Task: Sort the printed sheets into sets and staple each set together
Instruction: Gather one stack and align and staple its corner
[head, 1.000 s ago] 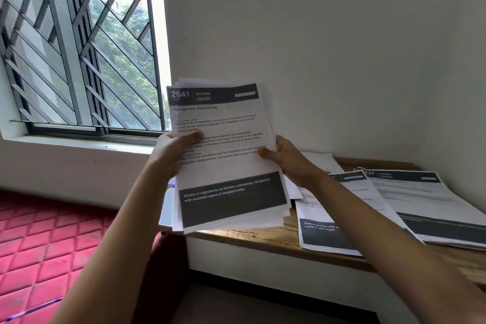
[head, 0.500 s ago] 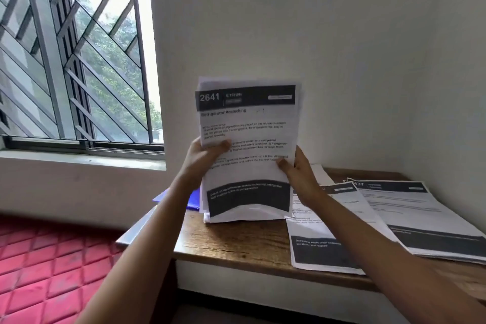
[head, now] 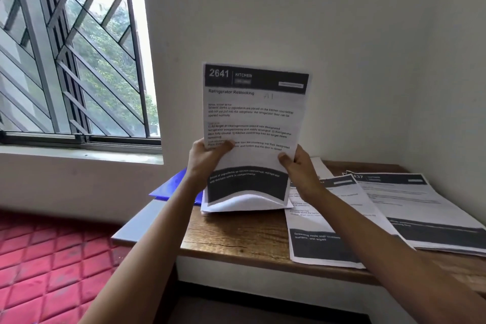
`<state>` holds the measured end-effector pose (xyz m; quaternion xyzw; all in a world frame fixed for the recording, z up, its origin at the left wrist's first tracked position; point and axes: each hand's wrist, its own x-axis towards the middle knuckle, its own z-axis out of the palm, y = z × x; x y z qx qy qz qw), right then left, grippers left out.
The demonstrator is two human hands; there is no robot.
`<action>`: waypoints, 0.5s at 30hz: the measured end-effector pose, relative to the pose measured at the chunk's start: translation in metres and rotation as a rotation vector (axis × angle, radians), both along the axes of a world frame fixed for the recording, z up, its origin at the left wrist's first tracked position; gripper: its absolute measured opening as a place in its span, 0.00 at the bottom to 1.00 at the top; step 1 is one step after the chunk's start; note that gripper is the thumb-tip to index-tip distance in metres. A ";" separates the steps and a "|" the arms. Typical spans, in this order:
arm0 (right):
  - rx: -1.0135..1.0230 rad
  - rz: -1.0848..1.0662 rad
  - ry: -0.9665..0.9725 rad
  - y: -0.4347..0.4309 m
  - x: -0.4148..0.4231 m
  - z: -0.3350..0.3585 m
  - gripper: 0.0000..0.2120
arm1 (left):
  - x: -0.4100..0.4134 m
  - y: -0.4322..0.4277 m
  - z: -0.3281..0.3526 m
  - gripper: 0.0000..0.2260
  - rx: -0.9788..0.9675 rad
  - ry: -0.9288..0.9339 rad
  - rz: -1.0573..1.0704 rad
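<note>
One barred window (head: pixel 79 47) filled the far left, with a red quilted floor (head: pixel 39 258) below it. Next came a blue folder (head: pixel 173 187), lying at the left end of the wooden table (head: pixel 236 234) and partly hidden behind the left forearm. The left hand (head: pixel 203 159) gripped the left edge of a stack of printed sheets (head: pixel 252 118), thumb across the front and the fingers curled out of sight behind the paper. The stack stood nearly upright near the table's left end, its top page headed "2641 Kitchen" and "Refrigerator Restocking", its lower edge bowed where it met the table top. The right hand (head: pixel 299 168) pinched the stack's right edge in the same way, thumb in front and fingers behind. Just to the right, a second set of sheets (head: pixel 323 231) lay flat on the table, overhanging its near edge. A third set (head: pixel 420 205) lay flat beyond it, by the right-hand wall, partly overlapped by the second.
</note>
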<state>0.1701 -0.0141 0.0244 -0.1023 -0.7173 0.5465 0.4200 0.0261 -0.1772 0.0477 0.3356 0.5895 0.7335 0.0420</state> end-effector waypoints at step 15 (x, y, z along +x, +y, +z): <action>0.053 -0.079 -0.189 0.000 -0.001 -0.010 0.17 | -0.002 0.004 -0.031 0.06 -0.163 0.110 0.246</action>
